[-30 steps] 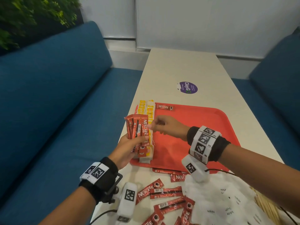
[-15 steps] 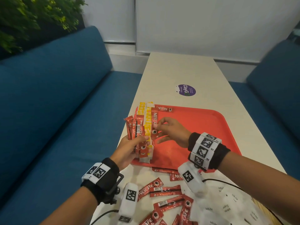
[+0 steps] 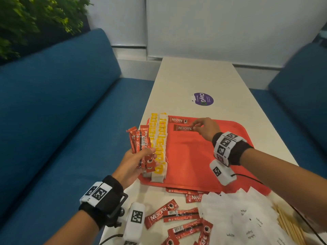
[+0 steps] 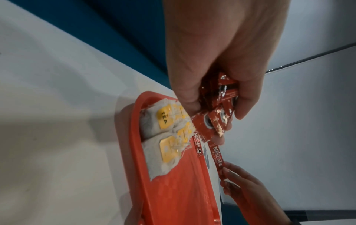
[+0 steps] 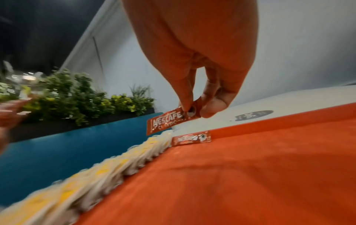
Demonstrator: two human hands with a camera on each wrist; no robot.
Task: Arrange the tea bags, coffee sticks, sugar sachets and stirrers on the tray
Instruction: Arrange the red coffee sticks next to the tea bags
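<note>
A red tray (image 3: pixel 198 163) lies on the pale table, with two rows of yellow-tagged tea bags (image 3: pixel 160 138) along its left side. One red coffee stick (image 3: pixel 178 120) lies flat at the tray's far left corner. My right hand (image 3: pixel 206 127) pinches another coffee stick (image 3: pixel 184 128) by its end, just above the tray and near the first; the pinch (image 5: pixel 192 109) shows clearly in the right wrist view. My left hand (image 3: pixel 136 160) grips a bundle of coffee sticks (image 3: pixel 140 140) upright beside the tray's left edge. In the left wrist view the bundle (image 4: pixel 217 115) hangs over the tea bags (image 4: pixel 165 137).
Loose coffee sticks (image 3: pixel 178 220) lie on the table in front of the tray. White sugar sachets (image 3: pixel 244 218) are piled at the near right, with wooden stirrers (image 3: pixel 290 227) beside them. A purple sticker (image 3: pixel 203 99) is farther up the table. Blue sofas flank both sides.
My right hand drew one coffee stick from the left hand's bundle and carried it to the tray's far left corner, turning it flat beside the stick lying there.
</note>
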